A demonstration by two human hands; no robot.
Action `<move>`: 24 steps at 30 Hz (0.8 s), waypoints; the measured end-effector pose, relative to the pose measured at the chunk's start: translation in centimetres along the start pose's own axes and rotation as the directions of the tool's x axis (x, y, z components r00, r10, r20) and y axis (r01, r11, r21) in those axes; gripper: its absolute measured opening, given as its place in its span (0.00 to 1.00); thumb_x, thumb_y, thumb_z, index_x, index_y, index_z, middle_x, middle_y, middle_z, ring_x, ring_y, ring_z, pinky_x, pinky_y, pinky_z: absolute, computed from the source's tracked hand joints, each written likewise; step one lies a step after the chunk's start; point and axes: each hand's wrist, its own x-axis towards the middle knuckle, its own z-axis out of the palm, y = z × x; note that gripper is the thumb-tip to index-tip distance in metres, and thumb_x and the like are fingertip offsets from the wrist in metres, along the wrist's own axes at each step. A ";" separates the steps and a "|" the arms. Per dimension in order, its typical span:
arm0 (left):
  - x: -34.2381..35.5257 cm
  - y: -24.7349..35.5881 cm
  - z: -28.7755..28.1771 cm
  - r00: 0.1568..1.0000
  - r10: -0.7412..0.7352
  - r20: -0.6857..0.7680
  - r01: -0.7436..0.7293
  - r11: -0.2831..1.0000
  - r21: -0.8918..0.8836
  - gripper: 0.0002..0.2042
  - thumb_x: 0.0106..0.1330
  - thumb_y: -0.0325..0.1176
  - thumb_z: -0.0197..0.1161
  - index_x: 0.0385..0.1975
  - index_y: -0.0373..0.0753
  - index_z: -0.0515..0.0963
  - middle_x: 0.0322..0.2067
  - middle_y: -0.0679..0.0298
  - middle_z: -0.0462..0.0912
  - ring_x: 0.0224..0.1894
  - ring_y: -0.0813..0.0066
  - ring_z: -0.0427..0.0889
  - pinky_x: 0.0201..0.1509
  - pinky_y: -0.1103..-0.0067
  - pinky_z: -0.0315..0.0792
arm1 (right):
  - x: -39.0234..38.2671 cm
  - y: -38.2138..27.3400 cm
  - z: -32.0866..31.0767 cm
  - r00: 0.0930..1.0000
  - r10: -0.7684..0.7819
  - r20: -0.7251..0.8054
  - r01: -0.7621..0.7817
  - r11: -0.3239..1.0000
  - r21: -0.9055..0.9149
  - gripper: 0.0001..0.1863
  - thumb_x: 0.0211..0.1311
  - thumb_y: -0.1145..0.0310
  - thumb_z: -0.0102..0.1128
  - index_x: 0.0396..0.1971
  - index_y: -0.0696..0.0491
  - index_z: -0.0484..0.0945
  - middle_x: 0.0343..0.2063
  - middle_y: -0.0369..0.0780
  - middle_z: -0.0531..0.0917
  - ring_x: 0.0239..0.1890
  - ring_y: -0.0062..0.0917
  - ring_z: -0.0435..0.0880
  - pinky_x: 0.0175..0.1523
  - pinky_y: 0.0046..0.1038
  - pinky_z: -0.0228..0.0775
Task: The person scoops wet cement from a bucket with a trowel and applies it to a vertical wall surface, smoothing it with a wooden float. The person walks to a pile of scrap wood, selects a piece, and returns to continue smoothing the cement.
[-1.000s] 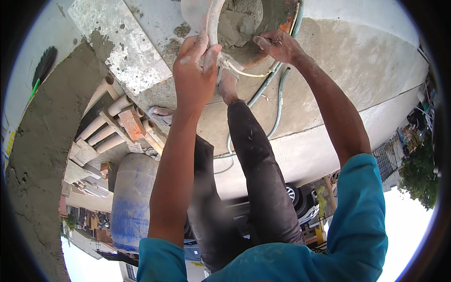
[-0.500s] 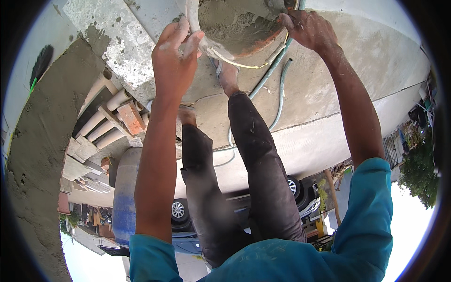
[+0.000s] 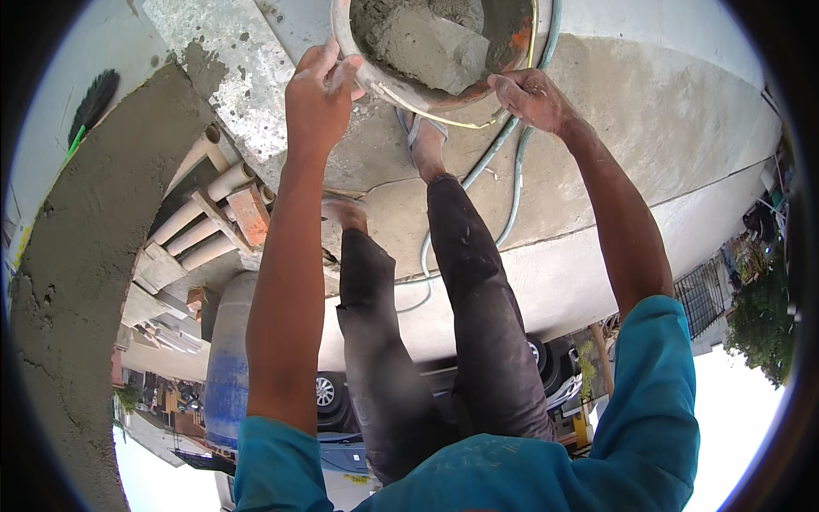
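Note:
A round tub of wet grey mortar is at the top of the view, partly cut off by its edge. My left hand grips the left side of its rim, thumb and fingers pinched together. My right hand is closed on the near right part of the rim, its fingertips pressed against it. Both hands are smeared with dried mortar. Along the near side of the tub hangs a thin pale yellow cord. A smooth, lighter patch slopes across the mortar inside.
A green hose winds over the concrete floor beside my sandalled feet. To the left are a mortar-coated ledge, a black brush, a spattered board, pipes, a brick and a blue barrel. A car wheel shows behind.
The tub shows lower in the view, with more of its inside visible. My right hand has shifted along the rim toward me and leftward; my left hand keeps its hold. The whole view has shifted slightly.

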 end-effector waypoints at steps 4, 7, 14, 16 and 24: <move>2.2 -3.4 -4.4 0.955 -0.290 0.055 0.295 0.950 -0.105 0.25 0.72 0.36 0.58 0.66 0.34 0.66 0.57 0.51 0.76 0.51 0.66 0.82 0.51 0.77 0.82 | -3.8 -5.9 2.5 0.996 -0.090 -0.012 0.091 0.985 0.148 0.26 0.71 0.50 0.51 0.23 0.58 0.76 0.14 0.32 0.72 0.20 0.18 0.70 0.27 0.26 0.62; -0.3 -3.1 -7.0 0.940 -0.323 0.107 0.318 0.946 0.066 0.25 0.73 0.39 0.57 0.67 0.38 0.67 0.57 0.50 0.78 0.52 0.66 0.82 0.52 0.78 0.75 | -6.6 -10.7 7.3 0.997 -0.081 -0.009 0.075 0.872 0.484 0.21 0.72 0.55 0.49 0.25 0.57 0.75 0.14 0.31 0.70 0.17 0.16 0.68 0.23 0.21 0.60; -22.4 -9.6 -16.3 0.926 -0.369 0.077 0.363 0.928 0.082 0.21 0.73 0.39 0.54 0.62 0.39 0.72 0.53 0.59 0.82 0.55 0.69 0.82 0.59 0.75 0.71 | -10.3 -22.6 19.9 0.843 -0.211 -0.495 0.330 0.929 0.166 0.14 0.68 0.61 0.57 0.36 0.59 0.74 0.19 0.44 0.77 0.22 0.38 0.77 0.29 0.35 0.69; -28.8 -8.8 -18.4 0.842 -0.532 0.088 0.515 0.842 0.160 0.19 0.73 0.37 0.54 0.60 0.38 0.73 0.53 0.56 0.82 0.56 0.67 0.81 0.60 0.75 0.71 | -9.5 -25.9 25.0 0.768 -0.222 -0.601 0.267 0.964 -0.015 0.14 0.66 0.62 0.58 0.38 0.60 0.73 0.23 0.51 0.79 0.29 0.49 0.80 0.35 0.43 0.71; -42.0 -6.6 -18.8 0.854 -0.515 0.076 0.479 0.835 0.270 0.20 0.70 0.38 0.58 0.59 0.36 0.74 0.60 0.46 0.72 0.65 0.50 0.69 0.68 0.65 0.63 | -15.1 -39.6 30.4 0.914 -0.283 -0.289 0.403 0.708 0.580 0.18 0.69 0.54 0.57 0.39 0.56 0.73 0.22 0.43 0.77 0.26 0.31 0.79 0.32 0.33 0.71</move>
